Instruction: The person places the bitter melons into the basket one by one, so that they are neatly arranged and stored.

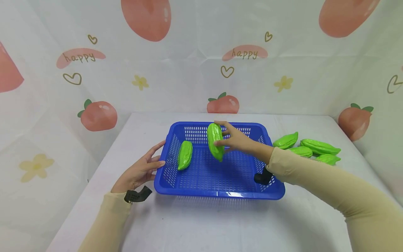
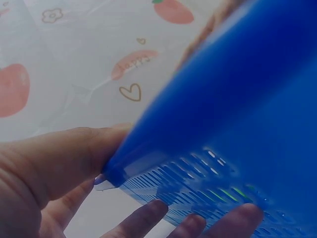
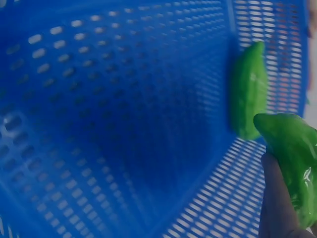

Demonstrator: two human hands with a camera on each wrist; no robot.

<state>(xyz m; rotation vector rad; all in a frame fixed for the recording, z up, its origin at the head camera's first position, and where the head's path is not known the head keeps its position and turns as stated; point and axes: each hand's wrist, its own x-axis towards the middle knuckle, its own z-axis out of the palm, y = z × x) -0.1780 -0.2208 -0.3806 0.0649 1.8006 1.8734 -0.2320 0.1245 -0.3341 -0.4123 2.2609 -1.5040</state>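
My right hand [image 1: 234, 139] grips a bright green bitter melon [image 1: 215, 140], thumb on one side and fingers on the other, above the floor of a blue plastic basket [image 1: 220, 194]. In the right wrist view, this bitter melon [image 3: 292, 153] shows at the right edge with part of the hand. A second bitter melon [image 1: 185, 155] lies in the basket along its left wall. My left hand [image 1: 143, 169] holds the basket's left side, with the thumb at the rim and several fingers against the outside of the perforated wall in the left wrist view.
Several more bitter melons [image 1: 319, 147] lie in a group on the white table [image 1: 201, 227], right of the basket and partly behind my right sleeve. A white printed cloth [image 1: 182, 70] hangs at the back. Each wrist wears a small black device [image 1: 137, 194].
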